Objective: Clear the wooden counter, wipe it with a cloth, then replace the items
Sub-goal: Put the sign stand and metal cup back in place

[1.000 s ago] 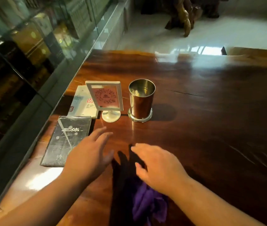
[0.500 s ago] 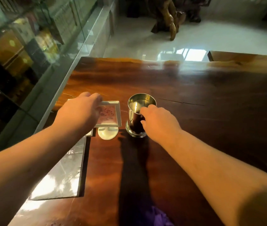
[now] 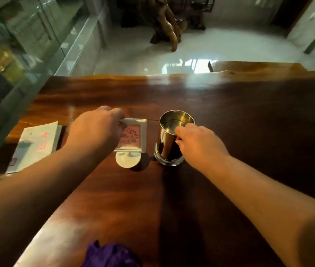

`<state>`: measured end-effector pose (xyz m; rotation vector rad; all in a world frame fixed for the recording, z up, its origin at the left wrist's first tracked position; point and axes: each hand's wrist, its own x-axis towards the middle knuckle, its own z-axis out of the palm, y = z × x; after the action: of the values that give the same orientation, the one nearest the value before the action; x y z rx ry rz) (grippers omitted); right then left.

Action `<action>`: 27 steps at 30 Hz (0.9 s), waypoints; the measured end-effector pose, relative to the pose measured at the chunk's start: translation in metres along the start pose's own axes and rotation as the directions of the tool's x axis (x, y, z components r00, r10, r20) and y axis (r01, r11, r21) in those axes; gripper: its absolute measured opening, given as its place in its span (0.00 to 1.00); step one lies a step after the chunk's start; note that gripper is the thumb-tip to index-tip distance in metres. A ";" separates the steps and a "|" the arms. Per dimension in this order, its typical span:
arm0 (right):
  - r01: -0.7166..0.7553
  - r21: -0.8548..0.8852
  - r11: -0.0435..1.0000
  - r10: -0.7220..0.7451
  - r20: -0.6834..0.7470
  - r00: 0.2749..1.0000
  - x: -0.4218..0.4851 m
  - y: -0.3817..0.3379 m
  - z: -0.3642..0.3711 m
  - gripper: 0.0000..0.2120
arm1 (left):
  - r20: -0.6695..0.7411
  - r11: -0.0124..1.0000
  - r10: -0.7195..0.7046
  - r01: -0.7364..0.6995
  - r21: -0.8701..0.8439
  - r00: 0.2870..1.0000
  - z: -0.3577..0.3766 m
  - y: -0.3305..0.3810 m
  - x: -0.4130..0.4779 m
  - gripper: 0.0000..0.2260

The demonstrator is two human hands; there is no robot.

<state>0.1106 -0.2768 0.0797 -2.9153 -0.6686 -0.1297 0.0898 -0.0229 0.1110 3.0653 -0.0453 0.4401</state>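
On the dark wooden counter [image 3: 249, 122] stands a white sign frame [image 3: 135, 137] with a pink card, on a round white foot. My left hand [image 3: 95, 130] is closed on the frame's top left corner. Right of it stands a shiny metal cup [image 3: 169, 143], and my right hand [image 3: 199, 143] is wrapped around its right side. A white booklet with red print [image 3: 37, 145] lies at the left edge. A purple cloth [image 3: 110, 255] lies at the near edge between my forearms.
A glass display case [image 3: 18, 45] runs along the counter's left side. Beyond the far edge is a glossy white floor with a carved wooden root sculpture [image 3: 168, 26]. A second wooden surface [image 3: 258, 66] adjoins at the far right.
Both hands left the cloth and reached forward; the left closed on the sign frame, the right on the metal cup. The view has tilted up, and the dark book is hidden by my left arm.
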 end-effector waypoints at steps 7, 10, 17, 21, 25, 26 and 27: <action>-0.135 -0.062 0.989 0.139 0.065 0.988 -0.072 0.137 -0.037 0.05 | 0.001 0.991 0.108 -0.107 -0.085 0.994 0.018 0.156 0.021 0.11; -0.167 -0.077 0.983 0.173 0.082 0.981 -0.091 0.171 -0.038 0.06 | 0.029 0.988 0.133 -0.130 -0.085 0.991 0.026 0.199 0.028 0.11; -0.182 -0.053 0.982 0.187 0.092 0.978 -0.112 0.208 -0.027 0.05 | 0.055 0.988 0.136 -0.131 -0.082 0.989 0.046 0.243 0.034 0.09; -0.186 -0.045 0.982 0.189 0.090 0.978 -0.114 0.215 -0.020 0.04 | 0.059 0.989 0.126 -0.120 -0.083 0.990 0.053 0.248 0.032 0.07; -0.188 -0.058 0.980 0.193 0.093 0.977 -0.115 0.216 -0.016 0.05 | 0.071 0.993 0.097 -0.092 -0.069 0.993 0.057 0.247 0.032 0.08; -0.191 -0.065 0.979 0.197 0.095 0.976 -0.116 0.215 -0.017 0.05 | 0.079 0.994 0.090 -0.085 -0.072 0.993 0.057 0.245 0.032 0.09; -0.196 -0.078 0.977 0.203 0.094 0.975 -0.116 0.213 -0.019 0.07 | 0.085 0.994 0.085 -0.078 -0.078 0.993 0.058 0.243 0.032 0.10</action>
<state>0.0992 -0.5187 0.0580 -3.0512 -0.3875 0.0193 0.1277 -0.2693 0.0744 3.0159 -0.1865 0.2989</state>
